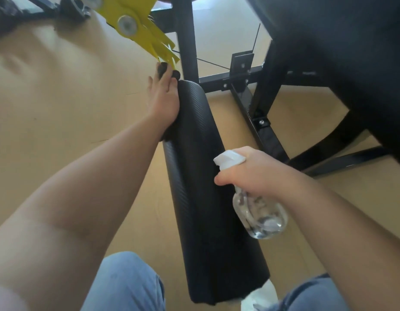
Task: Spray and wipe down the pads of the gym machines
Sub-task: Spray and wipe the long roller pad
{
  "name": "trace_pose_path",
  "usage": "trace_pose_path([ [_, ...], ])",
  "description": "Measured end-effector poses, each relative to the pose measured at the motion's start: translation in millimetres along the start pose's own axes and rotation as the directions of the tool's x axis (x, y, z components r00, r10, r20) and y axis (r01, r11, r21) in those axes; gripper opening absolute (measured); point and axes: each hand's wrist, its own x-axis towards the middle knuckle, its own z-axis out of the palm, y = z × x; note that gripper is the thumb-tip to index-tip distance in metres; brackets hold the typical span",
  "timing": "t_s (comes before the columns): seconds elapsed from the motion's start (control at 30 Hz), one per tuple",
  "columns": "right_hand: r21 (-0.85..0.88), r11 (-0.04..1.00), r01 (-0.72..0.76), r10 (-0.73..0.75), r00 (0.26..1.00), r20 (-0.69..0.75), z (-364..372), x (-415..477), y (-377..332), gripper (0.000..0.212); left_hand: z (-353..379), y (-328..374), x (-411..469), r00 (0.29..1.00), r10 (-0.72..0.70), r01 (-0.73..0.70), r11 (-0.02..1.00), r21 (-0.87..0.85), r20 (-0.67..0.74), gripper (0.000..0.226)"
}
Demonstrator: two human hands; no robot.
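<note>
Soft, even daylight; edges blurred and bent by wide-angle lens

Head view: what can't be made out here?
Head view only.
- Beneath the left hand: dark fuzzy material shows at fingertips and wrist; the hand covers the rest.
- On the spray bottle, the right hand covers the trigger; squeezed or not, unknown.
- The white item by the pad's near end is cut off by the bottom edge.
- The yellow part is blurred and cut off by the top edge.

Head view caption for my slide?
The left hand rests on the black pad; the right hand holds a clear spray bottle beside it.
</note>
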Motion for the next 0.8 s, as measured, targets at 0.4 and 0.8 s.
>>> trace_pose_path([
  [0.4, 0.018, 0.993, 0.118, -0.118, 0.993, 0.011, 10.0, -30.1, 6.5, 0.033, -32.1, -1.3, -152.3, 0.811, 0.440, -0.499, 0.865, 0.063, 0.385, 0.039],
  [0.8, -0.075, 0.946, 0.315, -0.319, 0.946, -0.052, 15.1, -44.2, 8.0, 0.021, -20.6, -2.0, -163.1, 0.919, 0.300, -0.359, 0.904, 0.234, 0.255, 0.047],
])
